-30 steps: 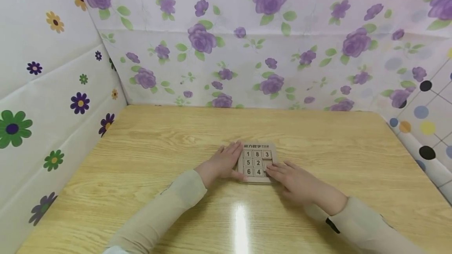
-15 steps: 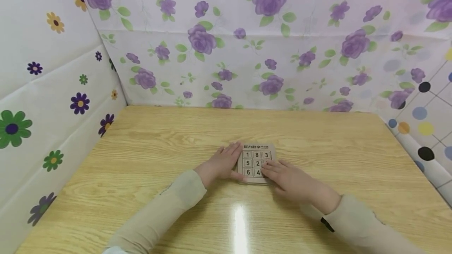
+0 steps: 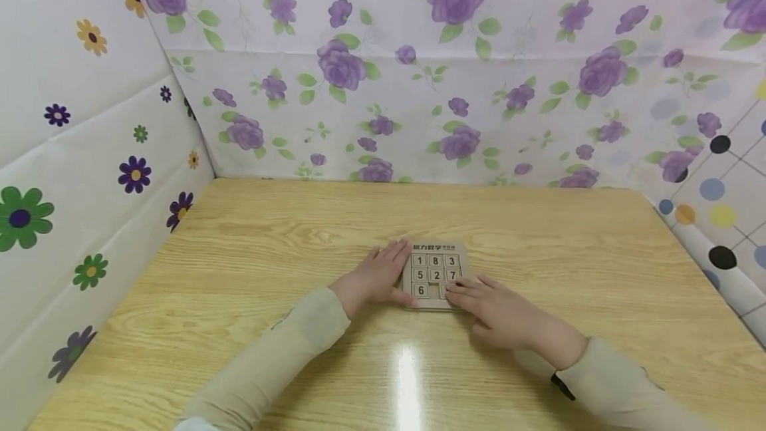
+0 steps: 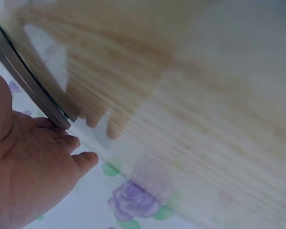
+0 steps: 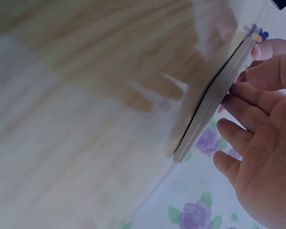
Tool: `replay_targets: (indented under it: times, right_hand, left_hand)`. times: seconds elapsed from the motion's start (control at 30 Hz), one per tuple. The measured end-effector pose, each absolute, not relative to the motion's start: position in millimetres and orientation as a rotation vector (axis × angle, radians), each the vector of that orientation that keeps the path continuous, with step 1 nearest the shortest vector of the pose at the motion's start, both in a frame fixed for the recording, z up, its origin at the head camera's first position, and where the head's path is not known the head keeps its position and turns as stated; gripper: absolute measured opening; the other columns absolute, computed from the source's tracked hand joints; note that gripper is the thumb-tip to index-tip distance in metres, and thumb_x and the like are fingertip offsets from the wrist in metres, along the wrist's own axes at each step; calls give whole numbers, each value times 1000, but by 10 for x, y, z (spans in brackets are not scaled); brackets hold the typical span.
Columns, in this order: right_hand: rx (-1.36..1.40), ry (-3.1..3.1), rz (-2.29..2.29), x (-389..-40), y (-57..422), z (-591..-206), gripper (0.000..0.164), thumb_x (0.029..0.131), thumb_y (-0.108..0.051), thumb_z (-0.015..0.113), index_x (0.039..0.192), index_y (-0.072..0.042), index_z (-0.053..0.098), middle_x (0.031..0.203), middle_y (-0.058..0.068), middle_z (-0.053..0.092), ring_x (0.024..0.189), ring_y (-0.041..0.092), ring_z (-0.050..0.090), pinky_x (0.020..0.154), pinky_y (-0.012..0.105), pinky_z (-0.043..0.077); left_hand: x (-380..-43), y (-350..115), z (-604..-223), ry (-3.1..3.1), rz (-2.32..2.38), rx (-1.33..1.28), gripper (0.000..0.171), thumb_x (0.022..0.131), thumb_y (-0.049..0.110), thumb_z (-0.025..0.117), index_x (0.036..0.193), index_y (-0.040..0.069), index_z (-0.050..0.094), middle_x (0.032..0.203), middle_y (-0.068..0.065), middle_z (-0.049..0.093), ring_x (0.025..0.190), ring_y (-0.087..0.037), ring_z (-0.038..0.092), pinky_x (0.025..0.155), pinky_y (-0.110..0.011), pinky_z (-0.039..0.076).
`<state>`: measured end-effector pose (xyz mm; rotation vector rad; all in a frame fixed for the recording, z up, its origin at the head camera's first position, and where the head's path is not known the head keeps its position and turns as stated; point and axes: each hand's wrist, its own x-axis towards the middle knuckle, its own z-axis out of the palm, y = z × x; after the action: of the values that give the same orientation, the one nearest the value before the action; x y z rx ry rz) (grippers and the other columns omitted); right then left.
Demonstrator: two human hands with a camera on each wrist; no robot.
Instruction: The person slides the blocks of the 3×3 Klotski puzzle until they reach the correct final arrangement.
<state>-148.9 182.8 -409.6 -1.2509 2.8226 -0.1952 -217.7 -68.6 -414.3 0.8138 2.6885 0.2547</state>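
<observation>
A flat number slide puzzle (image 3: 423,306) lies on the wooden table, with rows reading 1 8 3 and 5 2 7. Its bottom row has the 6 tile (image 3: 421,290), a gap in the middle, and a tile at the right mostly hidden under fingertips. My left hand (image 3: 378,276) holds the puzzle's left side, thumb at the near corner and fingers along the far left edge. Extended fingers of my right hand (image 3: 498,308) rest on the lower right tile. In the right wrist view the puzzle's edge (image 5: 212,98) shows beside my fingers.
The wood-grain table (image 3: 287,231) stretches around the puzzle and reflects a bright light strip near its front. Flowered cloth (image 3: 395,72) stands behind the table, with more patterned cloth at the left and right sides.
My right fingers first pushed the 7 tile up into the middle row. The 4 tile then slid right from bottom middle, where a gap now shows. The left hand has stayed put.
</observation>
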Motion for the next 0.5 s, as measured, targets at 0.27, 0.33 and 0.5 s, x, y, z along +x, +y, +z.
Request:
replay_targets:
  times: [0.27,0.33,0.5]
  right_hand:
    - [-1229,2818,-199,-1486,1952,-4058,55,81,-11,59,134,-1,52,140,13,51,131,36,44,110,58,29]
    - [-1231,2818,-199,-1488,1951,-4045,54,82,-11,58,134,0,52,140,13,52,131,36,44,110,58,29]
    - [-1240,2826,-199,-1544,1866,-4039,50,87,-11,56,136,0,50,142,15,48,134,36,41,111,57,29]
  left_hand:
    - [-2186,-688,-4138,2683,266,814,114,75,65,64,153,7,6,161,-9,1,148,-25,3,120,-47,8]
    - [-2183,-687,-4136,2681,264,810,114,75,65,64,153,7,5,161,-9,1,148,-25,3,120,-47,8]
    - [-2174,-684,-4119,2681,265,817,112,76,64,64,153,6,7,161,-10,2,148,-26,4,120,-48,9]
